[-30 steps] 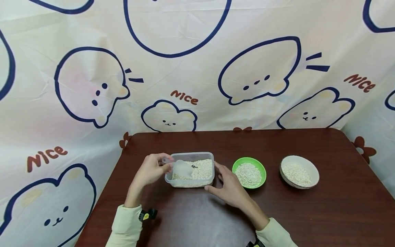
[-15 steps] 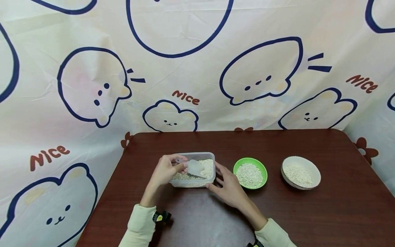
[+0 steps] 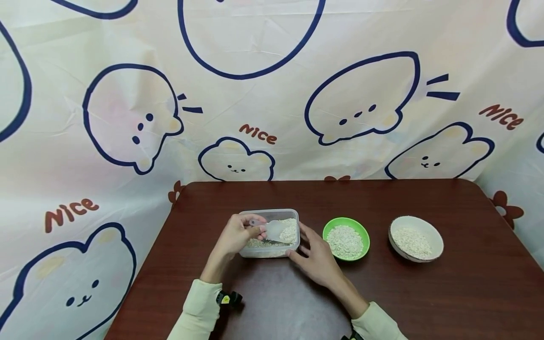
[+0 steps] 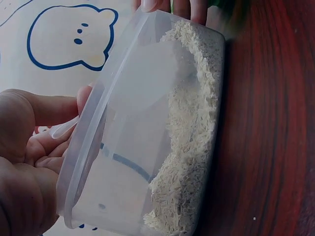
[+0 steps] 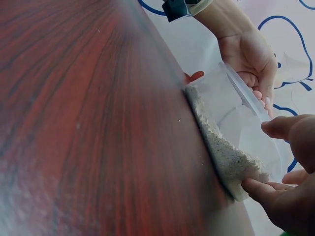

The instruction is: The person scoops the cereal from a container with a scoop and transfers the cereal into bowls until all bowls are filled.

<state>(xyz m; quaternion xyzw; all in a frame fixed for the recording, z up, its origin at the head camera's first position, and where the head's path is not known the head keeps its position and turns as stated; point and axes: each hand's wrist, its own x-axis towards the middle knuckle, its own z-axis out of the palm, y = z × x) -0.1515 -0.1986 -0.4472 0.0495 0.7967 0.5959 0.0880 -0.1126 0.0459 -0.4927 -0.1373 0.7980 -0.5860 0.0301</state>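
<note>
A clear plastic box (image 3: 265, 253) of white rice (image 4: 179, 167) stands on the table between both hands. My left hand (image 3: 233, 234) pinches the handle of a translucent scoop (image 3: 276, 231) between thumb and fingers. The scoop's bowl (image 4: 147, 76) shows through the box wall in the left wrist view, its front edge in the rice. My right hand (image 3: 316, 259) rests against the box's right end, thumb by the near corner and fingers along the side. In the right wrist view its fingertips (image 5: 275, 129) touch the rim. The right palm is mostly hidden there.
Right of the box a green bowl (image 3: 367, 237) holds rice. Farther right stands a white bowl (image 3: 437, 236), also with rice in it. The dark brown table (image 3: 480, 293) ends at a patterned cloth (image 3: 289, 104) behind and at the sides.
My left hand has moved right with the scoop, from the box's left end to further over its middle, pushing into the rice. The right hand stays at the box.
</note>
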